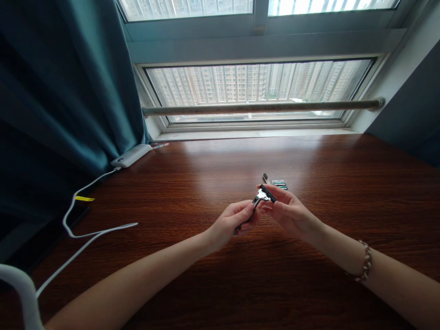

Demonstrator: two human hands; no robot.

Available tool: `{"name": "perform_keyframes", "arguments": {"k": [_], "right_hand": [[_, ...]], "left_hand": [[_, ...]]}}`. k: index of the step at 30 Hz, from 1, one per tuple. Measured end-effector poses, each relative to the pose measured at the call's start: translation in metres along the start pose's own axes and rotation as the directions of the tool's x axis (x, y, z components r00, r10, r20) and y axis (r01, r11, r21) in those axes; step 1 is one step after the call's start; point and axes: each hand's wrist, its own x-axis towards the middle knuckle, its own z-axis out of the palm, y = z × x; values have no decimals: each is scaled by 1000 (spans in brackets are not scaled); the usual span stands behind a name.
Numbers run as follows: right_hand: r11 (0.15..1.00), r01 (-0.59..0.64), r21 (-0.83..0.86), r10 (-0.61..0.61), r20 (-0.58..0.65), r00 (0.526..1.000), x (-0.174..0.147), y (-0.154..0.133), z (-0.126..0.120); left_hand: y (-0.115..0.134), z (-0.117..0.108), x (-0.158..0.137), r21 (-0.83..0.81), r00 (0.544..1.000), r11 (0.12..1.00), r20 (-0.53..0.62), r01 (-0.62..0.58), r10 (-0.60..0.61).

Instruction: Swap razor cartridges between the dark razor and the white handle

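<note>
A razor (264,194) with a silvery neck and a dark head is held up over the table, tilted with its head to the upper right. My left hand (237,219) is closed round its dark handle. The fingers and thumb of my right hand (288,206) are pinched on the razor's head from the right side. Just beyond my right hand lies a small pack with dark green and clear parts (279,184), partly hidden by the fingers. A slim thing with a dark tip, perhaps a toothbrush (265,178), lies beside the pack.
The brown wooden table (192,178) reaches to the window (261,91), which has a horizontal bar (261,108) across it. At the left are a white power strip or adapter (131,156), its white cable (99,233), a yellow tag (84,199) and a blue curtain (75,82).
</note>
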Motion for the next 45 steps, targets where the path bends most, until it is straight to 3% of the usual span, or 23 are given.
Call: {"name": "perform_keyframes", "arguments": {"k": [6, 13, 29, 38, 45], "right_hand": [[999, 30, -41, -29, 9, 1000, 2, 2, -2], [992, 23, -125, -18, 44, 999, 2, 1, -4], [999, -38, -30, 39, 37, 999, 2, 5, -6], [989, -145, 35, 144, 21, 989, 4, 11, -11], [991, -126, 55, 122, 74, 990, 14, 9, -12]], "left_hand": [[-3, -1, 0, -16, 999, 1000, 28, 18, -17], [-5, -1, 1, -17, 993, 993, -5, 118, -118], [-6, 0, 1, 36, 991, 991, -41, 131, -129], [-6, 9, -2, -111, 981, 975, 5, 194, -194], [-4, 13, -2, -182, 991, 975, -22, 127, -133]]}}
